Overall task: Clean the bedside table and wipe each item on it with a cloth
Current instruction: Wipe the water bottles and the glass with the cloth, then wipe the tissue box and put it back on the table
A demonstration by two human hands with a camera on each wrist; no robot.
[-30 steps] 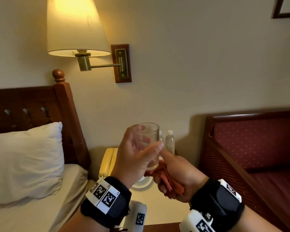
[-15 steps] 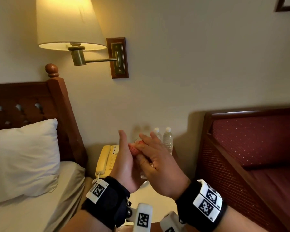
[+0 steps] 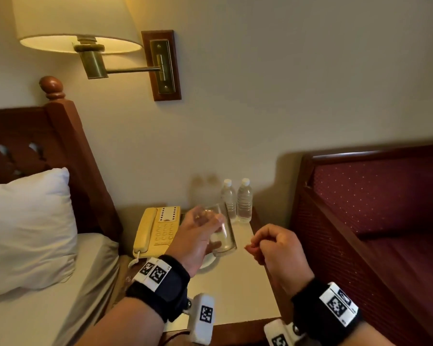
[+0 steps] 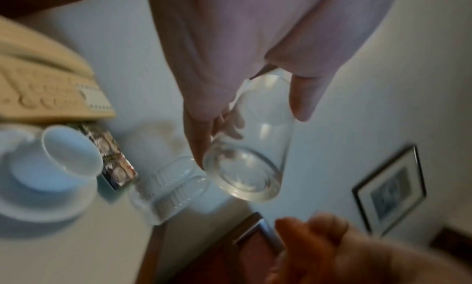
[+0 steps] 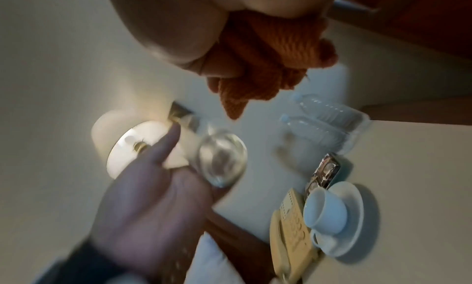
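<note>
My left hand [image 3: 200, 236] grips a clear drinking glass [image 3: 223, 232] above the white bedside table [image 3: 238, 290]. In the left wrist view the glass [image 4: 253, 147] sits between my thumb and fingers. My right hand [image 3: 273, 248] is curled round a bunched orange cloth [image 5: 258, 66], a short way right of the glass and apart from it. Only a small orange edge of the cloth [image 3: 250, 249] shows in the head view.
On the table stand a beige telephone [image 3: 158, 231], two water bottles [image 3: 238, 201], a white cup on a saucer [image 5: 329, 213] and a small printed packet [image 5: 325, 172]. A bed with a pillow [image 3: 28, 228] lies left, a red upholstered seat [image 3: 375, 208] right, a wall lamp [image 3: 80, 26] above.
My right hand with the cloth has come off the glass and moved right. My left hand has lowered the glass toward the table, and my head now looks further down.
</note>
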